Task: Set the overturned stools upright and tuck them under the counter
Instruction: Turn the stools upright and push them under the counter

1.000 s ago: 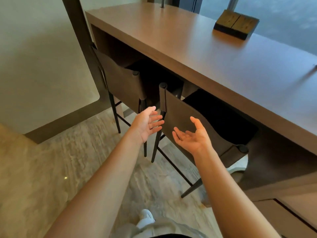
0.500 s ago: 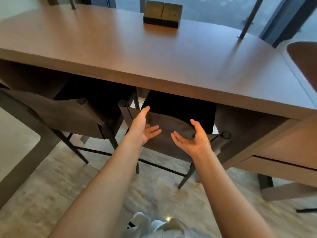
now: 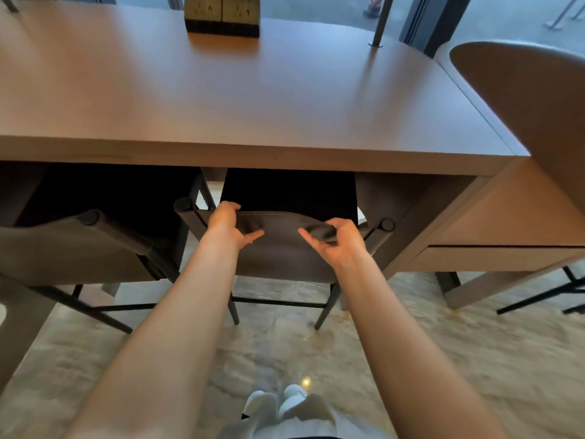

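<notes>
Item 1: grey-brown fabric-backed stool (image 3: 281,248) with thin black metal legs. It stands upright at centre frame, its dark seat tucked beneath the counter edge and its backrest facing the viewer. All visible legs are on the floor.

Item 2: left hand (image 3: 226,226), arm extended forward from lower left. Its fingers are curled over the top edge of the backrest near the left post, and the thumb is stretched along the front of the fabric.

Item 3: right hand (image 3: 338,242), arm extended from lower right. Its fingers are hooked over the top edge near the right post, bunching the fabric, with the thumb pointing inward across the front.

Item 4: second stool (image 3: 72,248) of the same fabric and frame, at centre left. It is upright and tucked under the counter, just beside the first.

Item 5: long brown wooden counter (image 3: 253,106), spanning the upper half of the frame.

Item 6: pale wooden block with a black base (image 3: 221,14), on the counter at top centre.

Item 7: curved tan chair back (image 3: 538,106), at the right edge.

Item 8: mottled beige stone floor (image 3: 411,359). White shoes (image 3: 278,403) show at bottom centre.
</notes>
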Available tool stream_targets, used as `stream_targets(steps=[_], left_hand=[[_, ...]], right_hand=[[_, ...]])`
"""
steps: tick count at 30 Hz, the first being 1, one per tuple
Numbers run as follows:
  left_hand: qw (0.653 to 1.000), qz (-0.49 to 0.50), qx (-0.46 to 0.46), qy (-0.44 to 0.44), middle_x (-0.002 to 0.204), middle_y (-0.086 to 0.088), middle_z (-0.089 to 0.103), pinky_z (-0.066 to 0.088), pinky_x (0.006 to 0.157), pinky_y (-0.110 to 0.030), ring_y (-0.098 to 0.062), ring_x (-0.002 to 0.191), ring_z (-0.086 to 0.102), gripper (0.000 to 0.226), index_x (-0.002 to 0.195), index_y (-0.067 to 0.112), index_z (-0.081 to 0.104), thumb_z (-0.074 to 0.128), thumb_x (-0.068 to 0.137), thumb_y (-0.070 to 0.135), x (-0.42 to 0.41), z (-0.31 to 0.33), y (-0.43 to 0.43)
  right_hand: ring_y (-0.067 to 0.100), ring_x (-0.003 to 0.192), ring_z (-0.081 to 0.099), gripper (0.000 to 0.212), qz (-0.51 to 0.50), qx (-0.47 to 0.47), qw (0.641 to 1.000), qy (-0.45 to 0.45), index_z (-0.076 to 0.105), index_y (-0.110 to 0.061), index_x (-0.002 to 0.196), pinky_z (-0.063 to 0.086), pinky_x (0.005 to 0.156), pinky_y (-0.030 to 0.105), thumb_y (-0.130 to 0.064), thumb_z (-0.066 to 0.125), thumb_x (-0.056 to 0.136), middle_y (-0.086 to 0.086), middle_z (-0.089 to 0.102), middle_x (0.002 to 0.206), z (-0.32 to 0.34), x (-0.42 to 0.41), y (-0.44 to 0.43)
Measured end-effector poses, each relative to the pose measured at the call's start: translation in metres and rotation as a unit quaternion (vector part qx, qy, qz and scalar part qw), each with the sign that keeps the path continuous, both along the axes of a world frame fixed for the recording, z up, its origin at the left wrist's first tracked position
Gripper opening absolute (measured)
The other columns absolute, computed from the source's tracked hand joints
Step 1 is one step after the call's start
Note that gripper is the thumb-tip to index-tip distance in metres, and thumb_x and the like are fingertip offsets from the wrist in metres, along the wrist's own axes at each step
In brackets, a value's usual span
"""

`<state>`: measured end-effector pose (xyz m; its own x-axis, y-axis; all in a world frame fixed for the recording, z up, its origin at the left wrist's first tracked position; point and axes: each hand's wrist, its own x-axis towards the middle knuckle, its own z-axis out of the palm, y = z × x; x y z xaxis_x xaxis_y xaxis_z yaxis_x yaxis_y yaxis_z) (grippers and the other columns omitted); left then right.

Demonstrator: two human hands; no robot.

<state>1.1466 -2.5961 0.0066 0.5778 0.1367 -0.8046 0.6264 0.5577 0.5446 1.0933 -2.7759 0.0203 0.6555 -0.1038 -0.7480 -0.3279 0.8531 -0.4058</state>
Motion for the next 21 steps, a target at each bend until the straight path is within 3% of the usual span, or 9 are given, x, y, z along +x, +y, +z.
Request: stream_targets(steps=[5,13,18,21], left_hand=[[1.000,0.009,0.015,-0.007,0.141,-0.030,0.034,0.050,0.087,-0.061,-0.059,0.128,0.032,0.031,0.125,0.003,0.043,0.040,0.094,-0.002,-0.002,-0.001,-0.001],[0.999,0.018,0.011,-0.032,0.126,-0.028,0.039,0.051,0.086,-0.060,-0.060,0.122,0.037,0.037,0.129,0.001,0.045,0.039,0.092,-0.005,-0.019,-0.004,0.001],[0.998,0.023,-0.006,-0.056,0.122,-0.025,0.041,0.051,0.086,-0.059,-0.059,0.121,0.037,0.031,0.122,0.000,0.045,0.039,0.092,-0.006,-0.022,-0.006,-0.001],[0.997,0.025,-0.018,-0.076,0.105,-0.022,0.046,0.051,0.085,-0.058,-0.057,0.117,0.042,0.021,0.110,-0.001,0.048,0.038,0.092,-0.008,-0.023,-0.007,-0.009]], right_hand=[[0.056,0.125,0.040,0.016,-0.002,0.013,1.000,-0.024,0.048,0.000,0.095,0.050,0.087,0.062,0.013,0.040,0.093,0.028,0.032,0.139,-0.009,-0.002,-0.002],[0.057,0.122,0.043,0.030,0.012,-0.005,1.000,-0.028,0.047,-0.001,0.116,0.052,0.081,0.063,0.014,0.040,0.091,0.030,0.037,0.133,-0.015,-0.008,-0.006],[0.060,0.120,0.042,0.019,0.019,-0.021,0.999,-0.041,0.048,0.001,0.101,0.054,0.071,0.060,0.015,0.039,0.091,0.030,0.034,0.133,-0.016,-0.007,-0.008],[0.058,0.117,0.046,0.017,0.026,-0.045,0.997,-0.053,0.049,0.002,0.099,0.055,0.072,0.059,0.014,0.039,0.092,0.029,0.037,0.127,-0.019,-0.004,-0.017]])
